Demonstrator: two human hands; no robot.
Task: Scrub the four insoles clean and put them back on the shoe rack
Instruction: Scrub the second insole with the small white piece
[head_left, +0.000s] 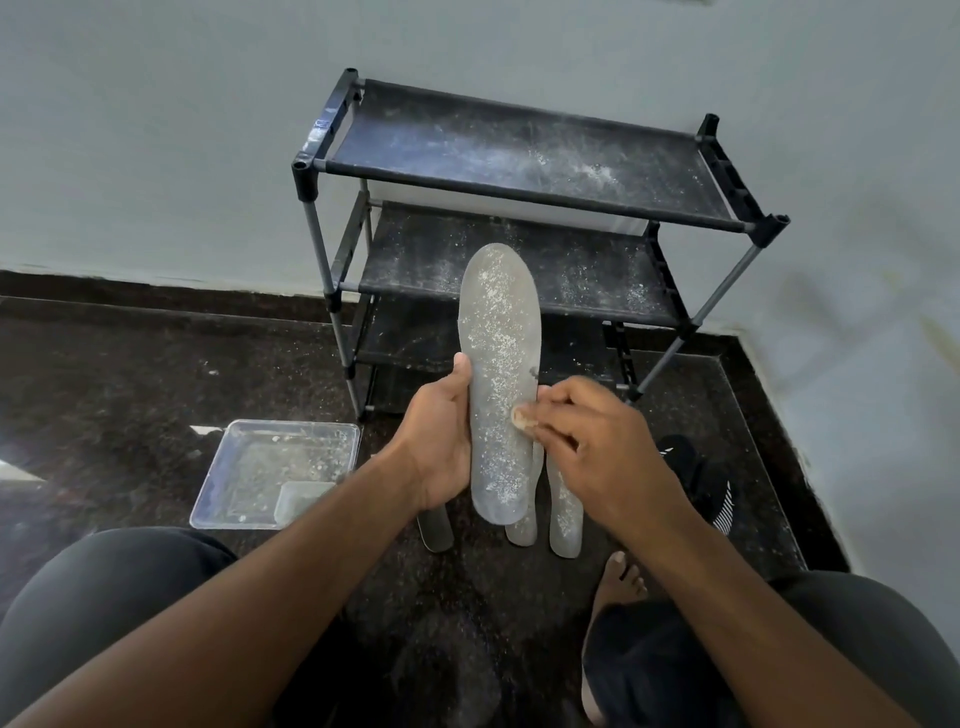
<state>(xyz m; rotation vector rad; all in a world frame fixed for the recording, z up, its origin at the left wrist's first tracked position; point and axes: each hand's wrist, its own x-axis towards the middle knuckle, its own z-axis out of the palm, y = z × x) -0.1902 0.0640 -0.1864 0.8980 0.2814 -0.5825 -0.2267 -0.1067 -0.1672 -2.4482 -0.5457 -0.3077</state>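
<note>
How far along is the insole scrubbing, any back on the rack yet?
Done: nothing visibly. The shoe rack holds no insoles on the shelves in view, only white specks.
In hand: the left hand grips one speckled insole upright; the right hand pinches a small scrubber against it.
Left: three more insoles lie on the floor, then all four go back on the rack.

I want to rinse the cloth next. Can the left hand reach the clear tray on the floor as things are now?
Probably not at once: the left hand holds the raised insole. The clear tray lies uncovered on the floor by that arm, with nothing between them.
</note>
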